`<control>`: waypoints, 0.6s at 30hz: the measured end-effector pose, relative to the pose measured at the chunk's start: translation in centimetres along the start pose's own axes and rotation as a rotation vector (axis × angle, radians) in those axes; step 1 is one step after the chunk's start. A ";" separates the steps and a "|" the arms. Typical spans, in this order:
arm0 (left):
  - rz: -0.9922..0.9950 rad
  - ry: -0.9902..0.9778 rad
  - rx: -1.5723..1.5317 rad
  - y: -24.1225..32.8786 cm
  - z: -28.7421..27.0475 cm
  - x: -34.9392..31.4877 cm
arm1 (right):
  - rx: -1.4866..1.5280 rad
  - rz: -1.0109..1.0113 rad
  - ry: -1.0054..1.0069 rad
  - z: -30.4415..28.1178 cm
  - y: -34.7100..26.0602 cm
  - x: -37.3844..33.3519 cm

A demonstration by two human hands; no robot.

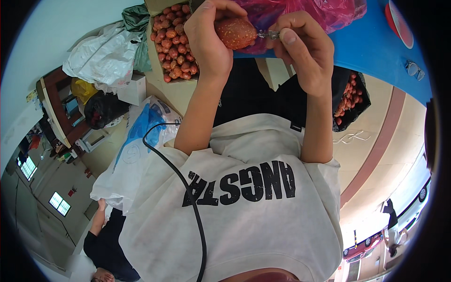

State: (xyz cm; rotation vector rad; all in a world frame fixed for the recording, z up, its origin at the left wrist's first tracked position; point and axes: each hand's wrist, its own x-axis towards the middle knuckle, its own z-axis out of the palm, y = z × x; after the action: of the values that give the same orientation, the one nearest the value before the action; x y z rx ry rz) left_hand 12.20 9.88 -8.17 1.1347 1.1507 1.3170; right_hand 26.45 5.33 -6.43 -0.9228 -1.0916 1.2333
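Observation:
My left hand [210, 49] is closed around a red, speckled, egg-shaped ornament [238, 34] and holds it over the near edge of a blue table [371, 47]. A small silvery fitting [268, 35] sticks out at the ornament's right end. My right hand [307, 54] pinches that fitting between thumb and fingers. Behind both hands a crumpled pink plastic bag [329, 14] lies on the table. Left of my left hand, a cardboard box holds many similar red pieces [174, 42].
More red pieces fill a black bag [361, 113] below the table at right. Eyeglasses [414, 70] and a red-rimmed dish [399, 23] lie on the table's right. White plastic bags [105, 56] stand at left. A black cable [188, 188] crosses my shirt. Another person [110, 244] is at lower left.

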 end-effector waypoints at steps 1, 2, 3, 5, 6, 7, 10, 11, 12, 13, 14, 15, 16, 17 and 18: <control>0.005 0.004 -0.012 -0.1 0.0 0.0 | -0.002 -0.005 -0.003 0.0 0.0 0.0; 0.010 0.008 -0.024 -0.1 0.0 0.0 | -0.005 -0.009 -0.006 0.0 0.0 0.0; 0.015 0.011 -0.036 -0.2 -0.1 -0.1 | -0.007 -0.014 -0.008 0.0 0.0 0.0; 0.025 0.018 -0.060 -0.3 -0.1 -0.1 | -0.036 -0.011 -0.017 0.0 0.1 -0.1; 0.029 0.021 -0.071 -0.3 -0.2 -0.2 | -0.065 -0.009 -0.026 0.0 0.2 -0.1; 0.035 0.024 -0.083 -0.4 -0.2 -0.2 | -0.094 -0.007 -0.035 0.1 0.3 -0.1; 0.041 0.009 -0.051 -0.2 -0.3 -0.3 | -0.147 0.008 -0.045 0.1 0.4 -0.2; 0.042 -0.010 -0.007 0.1 -0.3 -0.4 | -0.170 0.021 -0.046 0.0 0.4 -0.2; 0.043 -0.030 0.037 0.2 -0.3 -0.5 | -0.194 0.034 -0.046 0.0 0.5 -0.2; 0.044 -0.049 0.081 0.3 -0.3 -0.5 | -0.217 0.046 -0.047 -0.1 0.6 -0.3; 0.047 -0.043 0.081 0.3 -0.5 -0.4 | -0.217 0.044 -0.053 -0.1 0.6 -0.2; 0.067 -0.037 0.082 0.3 -0.5 -0.4 | -0.241 0.029 -0.069 -0.3 0.8 -0.3; 0.086 -0.030 0.083 0.2 -0.6 -0.4 | -0.265 0.014 -0.084 -0.6 1.0 -0.5; 0.106 -0.024 0.084 0.1 -0.7 -0.4 | -0.289 -0.001 -0.100 -0.7 1.2 -0.5; 0.125 -0.017 0.085 0.2 -0.8 -0.3 | -0.313 -0.017 -0.116 -0.7 1.3 -0.5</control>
State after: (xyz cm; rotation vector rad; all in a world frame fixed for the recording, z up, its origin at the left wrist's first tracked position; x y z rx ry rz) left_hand 11.43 9.53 -8.10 1.2950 1.1476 1.3622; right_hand 26.80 5.01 -7.91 -1.0842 -1.4100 1.1317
